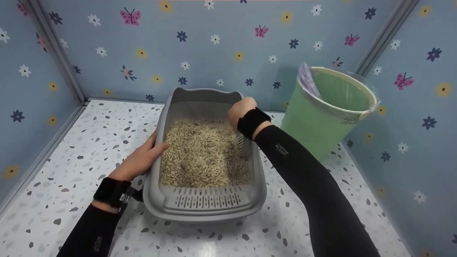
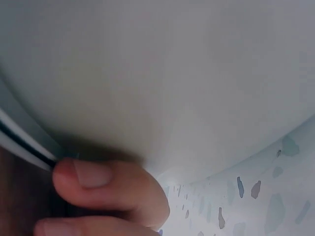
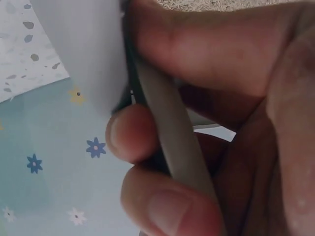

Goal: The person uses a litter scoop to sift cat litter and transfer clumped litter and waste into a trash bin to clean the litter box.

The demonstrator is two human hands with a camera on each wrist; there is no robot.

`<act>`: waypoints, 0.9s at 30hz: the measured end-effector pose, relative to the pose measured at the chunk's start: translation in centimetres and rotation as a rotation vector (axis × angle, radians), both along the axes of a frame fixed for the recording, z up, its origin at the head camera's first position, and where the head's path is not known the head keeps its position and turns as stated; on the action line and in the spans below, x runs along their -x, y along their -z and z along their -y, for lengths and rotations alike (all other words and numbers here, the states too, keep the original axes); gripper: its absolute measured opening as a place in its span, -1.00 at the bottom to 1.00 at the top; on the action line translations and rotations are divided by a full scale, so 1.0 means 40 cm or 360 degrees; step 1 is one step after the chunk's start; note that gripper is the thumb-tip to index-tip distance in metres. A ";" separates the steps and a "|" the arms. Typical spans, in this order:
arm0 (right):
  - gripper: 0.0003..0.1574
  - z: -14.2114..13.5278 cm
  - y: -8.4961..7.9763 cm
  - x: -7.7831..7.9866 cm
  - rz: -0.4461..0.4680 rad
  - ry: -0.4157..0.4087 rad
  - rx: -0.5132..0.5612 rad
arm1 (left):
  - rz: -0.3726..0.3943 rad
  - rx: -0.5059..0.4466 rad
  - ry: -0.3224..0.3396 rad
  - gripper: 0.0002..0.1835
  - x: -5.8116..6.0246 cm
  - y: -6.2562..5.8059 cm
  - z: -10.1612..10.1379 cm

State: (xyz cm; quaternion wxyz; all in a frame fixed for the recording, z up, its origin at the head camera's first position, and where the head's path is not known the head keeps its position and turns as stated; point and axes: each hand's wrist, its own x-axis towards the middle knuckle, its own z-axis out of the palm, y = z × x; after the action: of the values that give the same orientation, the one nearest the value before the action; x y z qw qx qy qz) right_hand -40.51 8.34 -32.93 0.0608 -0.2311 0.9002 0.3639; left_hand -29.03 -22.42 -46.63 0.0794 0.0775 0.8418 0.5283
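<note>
A grey litter box [image 1: 205, 213] stands on the floor, holding a bed of tan pellet litter [image 1: 196, 157] with a few darker clumps on it. My left hand [image 1: 139, 160] grips the box's left side, thumb over the rim. In the left wrist view its fingers [image 2: 113, 184] curl under the rim against the outer wall. At the box's right side, my right hand [image 1: 243, 110] holds a litter scoop [image 1: 240, 142] by its handle. The slotted head points down at the litter along the right wall. Fingers wrap the scoop's handle [image 3: 174, 128] in the right wrist view.
A green trash bin [image 1: 314, 117] with a clear liner stands right of the box, close to the right forearm. Blue flowered walls [image 1: 214, 53] enclose the back and both sides. The speckled floor [image 1: 89, 150] shows around the box.
</note>
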 end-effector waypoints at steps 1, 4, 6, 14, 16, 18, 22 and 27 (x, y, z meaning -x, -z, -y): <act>-0.59 -0.003 -0.002 0.004 0.0009 -0.0015 0.0032 | 0.0007 0.0005 -0.0004 -0.05 0.001 -0.002 0.001; -0.59 0.000 -0.003 0.014 0.0029 -0.0043 0.0052 | 0.0019 0.0011 -0.0018 -0.04 0.002 -0.003 0.005; -0.58 0.008 0.003 0.017 0.0034 -0.0051 0.0031 | 0.0024 -0.0007 -0.0015 -0.04 0.000 -0.001 0.007; -0.34 -0.010 0.016 0.031 0.0006 -0.0110 0.0115 | 0.0020 0.0026 -0.0020 -0.03 -0.003 0.005 -0.007; -0.35 -0.024 0.018 0.041 0.0061 -0.0085 0.0197 | 0.0017 0.0028 -0.0013 -0.03 0.000 0.005 -0.014; -0.28 -0.034 0.020 0.050 0.0122 -0.0049 0.0286 | 0.0011 0.0021 -0.0001 -0.04 0.003 0.004 -0.018; -0.17 -0.035 0.023 0.063 0.0187 -0.0007 0.0391 | -0.0013 0.0023 0.0006 -0.05 0.007 0.001 -0.017; -0.34 -0.014 0.025 0.072 0.0218 -0.0024 0.0400 | -0.0014 0.0041 -0.0014 -0.03 0.002 0.002 -0.003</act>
State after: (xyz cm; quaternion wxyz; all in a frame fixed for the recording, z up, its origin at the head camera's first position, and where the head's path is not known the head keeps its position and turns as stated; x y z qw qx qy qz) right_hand -43.37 8.89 -33.93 0.0900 -0.2678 0.9307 0.2321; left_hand -29.09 -22.28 -46.72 0.0743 0.0751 0.8492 0.5175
